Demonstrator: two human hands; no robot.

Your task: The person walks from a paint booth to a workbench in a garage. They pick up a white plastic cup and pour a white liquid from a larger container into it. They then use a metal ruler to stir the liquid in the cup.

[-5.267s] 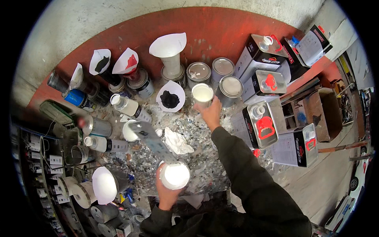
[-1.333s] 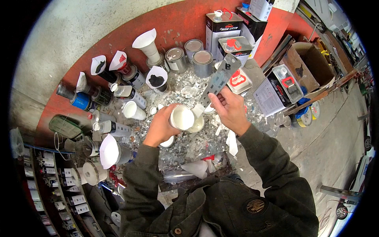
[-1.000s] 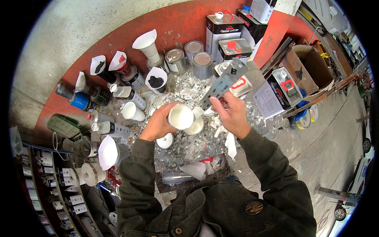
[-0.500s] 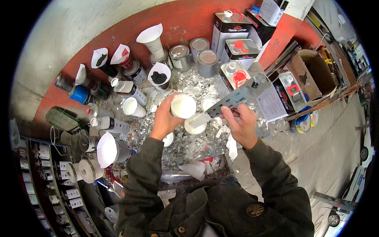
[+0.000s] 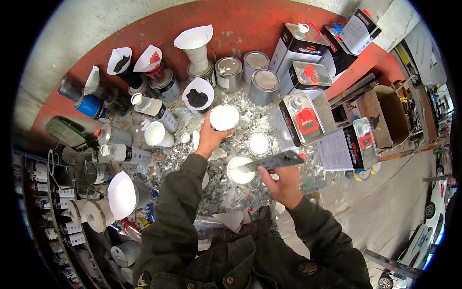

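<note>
Our left hand (image 5: pixel 211 139) is wrapped around a cup (image 5: pixel 224 128) of white stuff, in the middle. Our right hand (image 5: pixel 285 187) grips a flat stick (image 5: pixel 280 161), nearer to us, with its tip in another cup (image 5: pixel 240 177) of white stuff. Far off, a paper cone (image 5: pixel 209 89) has black inside. Our stick looks long and grey, with a white end.

Your strip (image 5: pixel 281 160) looks smooth but stained, your cup (image 5: pixel 224 118) like smooth plastic, your sleeves (image 5: pixel 315 231) matt cloth. Beneath, the bench (image 5: pixel 224 190) runs rough and flaky! Up top, shiny metal cans (image 5: pixel 264 91), a matt paper funnel (image 5: pixel 193 38); right, a dull cardboard box (image 5: pixel 398 115).
</note>
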